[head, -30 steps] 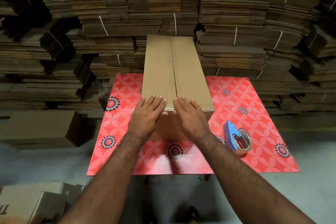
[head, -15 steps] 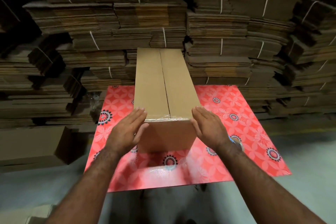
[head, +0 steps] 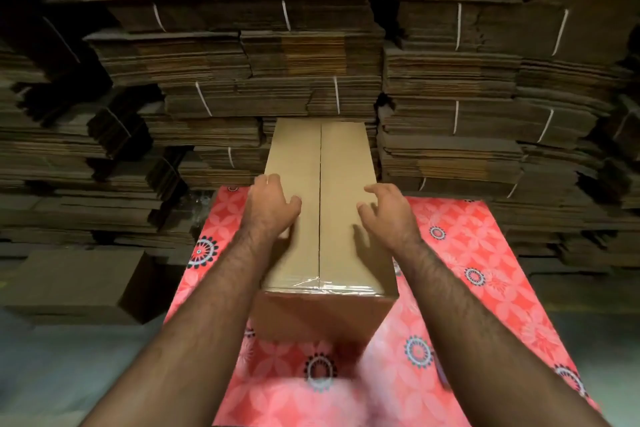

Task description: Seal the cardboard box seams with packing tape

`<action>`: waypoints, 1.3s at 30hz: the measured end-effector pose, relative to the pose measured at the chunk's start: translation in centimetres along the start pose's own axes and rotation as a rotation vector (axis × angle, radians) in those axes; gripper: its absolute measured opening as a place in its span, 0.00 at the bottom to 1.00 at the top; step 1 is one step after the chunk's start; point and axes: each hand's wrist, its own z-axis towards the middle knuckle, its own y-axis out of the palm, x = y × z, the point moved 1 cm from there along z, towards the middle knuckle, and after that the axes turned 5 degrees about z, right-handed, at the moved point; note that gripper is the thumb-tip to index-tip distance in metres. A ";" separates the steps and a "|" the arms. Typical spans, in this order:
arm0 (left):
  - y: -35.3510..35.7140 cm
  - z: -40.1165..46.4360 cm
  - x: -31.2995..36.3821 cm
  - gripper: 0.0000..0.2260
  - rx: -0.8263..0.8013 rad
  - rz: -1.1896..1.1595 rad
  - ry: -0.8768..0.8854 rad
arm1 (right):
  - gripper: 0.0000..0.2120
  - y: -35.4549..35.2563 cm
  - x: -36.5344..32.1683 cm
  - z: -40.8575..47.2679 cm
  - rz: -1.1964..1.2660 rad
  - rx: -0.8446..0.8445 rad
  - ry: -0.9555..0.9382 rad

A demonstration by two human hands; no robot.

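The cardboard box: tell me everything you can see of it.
The cardboard box is plain brown, long and closed, lying lengthwise away from the viewer on the red patterned mat. Its centre seam looks untaped, but clear tape crosses the near top edge. The left hand grips its left edge; the right hand hovers above the top, contact unclear.

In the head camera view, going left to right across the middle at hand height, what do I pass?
Flattened cardboard stacks → left hand on the cardboard box's left edge → the box's centre seam → right hand → red patterned mat → more cardboard stacks.
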 end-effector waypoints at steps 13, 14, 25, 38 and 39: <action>2.4 5.5 1.5 0.29 -0.072 0.146 -0.321 | 0.21 1.5 2.3 8.1 -0.252 -0.180 0.058; 2.4 5.7 1.5 0.29 -0.079 0.142 -0.312 | 0.21 1.5 2.3 7.9 -0.267 -0.177 0.038; 1.2 9.1 3.0 0.30 -0.118 0.228 0.021 | 0.27 1.7 -2.5 -5.1 -0.102 -0.126 -0.006; 4.7 7.6 0.0 0.33 -0.266 0.284 0.376 | 0.16 3.7 -3.9 -7.1 -0.333 -0.163 -0.009; 4.3 6.7 -0.5 0.32 -0.267 0.269 0.372 | 0.15 3.2 -3.9 -6.5 -0.384 -0.142 -0.018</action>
